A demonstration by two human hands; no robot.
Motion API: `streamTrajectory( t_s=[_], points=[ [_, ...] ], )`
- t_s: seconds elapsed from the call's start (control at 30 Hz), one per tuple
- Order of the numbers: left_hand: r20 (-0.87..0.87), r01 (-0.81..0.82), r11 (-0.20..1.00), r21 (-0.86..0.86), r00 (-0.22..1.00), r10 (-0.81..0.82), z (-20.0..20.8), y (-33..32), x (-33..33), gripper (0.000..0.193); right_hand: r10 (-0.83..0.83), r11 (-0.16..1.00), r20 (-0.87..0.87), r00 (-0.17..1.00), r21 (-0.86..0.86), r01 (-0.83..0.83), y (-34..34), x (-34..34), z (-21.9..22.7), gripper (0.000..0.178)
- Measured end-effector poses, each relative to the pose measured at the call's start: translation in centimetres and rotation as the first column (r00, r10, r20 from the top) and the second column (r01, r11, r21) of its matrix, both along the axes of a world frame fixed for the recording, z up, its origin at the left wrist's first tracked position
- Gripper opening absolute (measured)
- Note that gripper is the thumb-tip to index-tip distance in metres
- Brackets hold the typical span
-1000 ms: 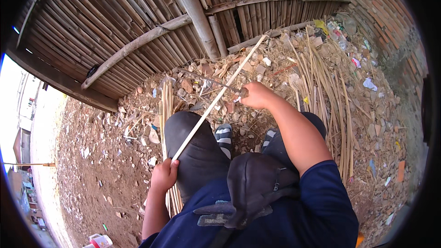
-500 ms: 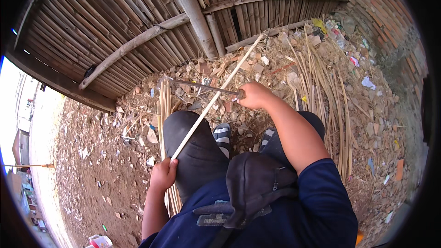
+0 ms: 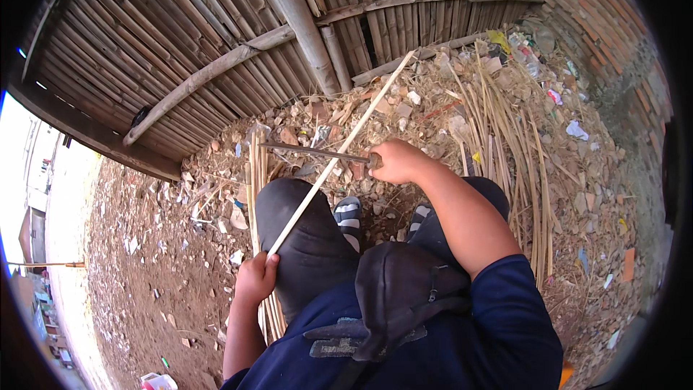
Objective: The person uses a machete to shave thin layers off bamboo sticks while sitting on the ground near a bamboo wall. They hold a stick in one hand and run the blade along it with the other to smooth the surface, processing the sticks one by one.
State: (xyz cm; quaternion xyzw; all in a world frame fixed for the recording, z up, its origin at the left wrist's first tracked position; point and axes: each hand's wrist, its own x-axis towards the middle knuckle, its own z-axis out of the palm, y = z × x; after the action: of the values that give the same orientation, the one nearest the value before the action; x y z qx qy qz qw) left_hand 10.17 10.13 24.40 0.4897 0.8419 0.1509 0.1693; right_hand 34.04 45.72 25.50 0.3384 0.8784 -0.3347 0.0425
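My left hand (image 3: 255, 277) is closed around the lower end of a long pale bamboo strip (image 3: 369, 110), beside my left knee. The strip slants across my thigh, up and to the right, toward the slatted wall. My right hand (image 3: 398, 162) grips the handle of a long dark-bladed knife (image 3: 307, 149). Its blade points left and crosses the strip near the strip's middle, apparently touching it. A bundle of pale strips (image 3: 258, 166) lies along the outer side of my left leg, partly hidden by the leg and my left hand.
More long strips (image 3: 498, 144) lie in a loose pile beyond my right knee. The slatted bamboo wall (image 3: 209, 22) with round poles stands ahead, and a brick wall (image 3: 606, 22) rises at the right. Broken brick, stones, straw and litter cover the ground around my sandalled feet (image 3: 348, 218).
My right hand and the knife have come slightly nearer to me, down along the strip. The left hand still holds the strip's lower end in nearly the same place.
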Motion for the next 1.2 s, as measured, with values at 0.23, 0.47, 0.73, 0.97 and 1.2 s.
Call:
streamTrajectory(
  t_s=[0.23, 0.47, 0.73, 0.97, 1.2],
  points=[
    [0.021, 0.012, 0.999, 0.034, 1.000, -0.013, -0.5, -0.1, -0.2, 0.050, 0.024, 0.999, 0.025, 0.999, -0.032, -0.023, 0.7, -0.6, 0.0, 0.043],
    [-0.012, 0.012, 0.998, 0.057, 1.000, -0.011, -0.3, 0.0, 0.2, 0.047, -0.006, 1.000, -0.029, 1.000, -0.003, 0.006, 0.0, -0.4, -0.1, 0.043],
    [-0.028, 0.023, 0.998, 0.059, 0.999, -0.022, -0.8, 0.0, 0.0, 0.043, 0.018, 0.998, 0.024, 1.000, 0.066, -0.019, -0.8, -0.3, 0.5, 0.040],
    [0.006, -0.002, 0.999, 0.040, 1.000, 0.002, -0.1, 0.0, 0.2, 0.044, 0.056, 0.998, 0.047, 0.997, -0.012, -0.055, 0.5, -1.1, -2.0, 0.043],
    [-0.043, -0.003, 0.998, 0.065, 0.999, 0.006, -0.4, -0.1, 0.0, 0.044, -0.023, 0.999, 0.057, 0.998, -0.036, 0.025, 1.4, 0.3, 0.8, 0.037]
  ],
)
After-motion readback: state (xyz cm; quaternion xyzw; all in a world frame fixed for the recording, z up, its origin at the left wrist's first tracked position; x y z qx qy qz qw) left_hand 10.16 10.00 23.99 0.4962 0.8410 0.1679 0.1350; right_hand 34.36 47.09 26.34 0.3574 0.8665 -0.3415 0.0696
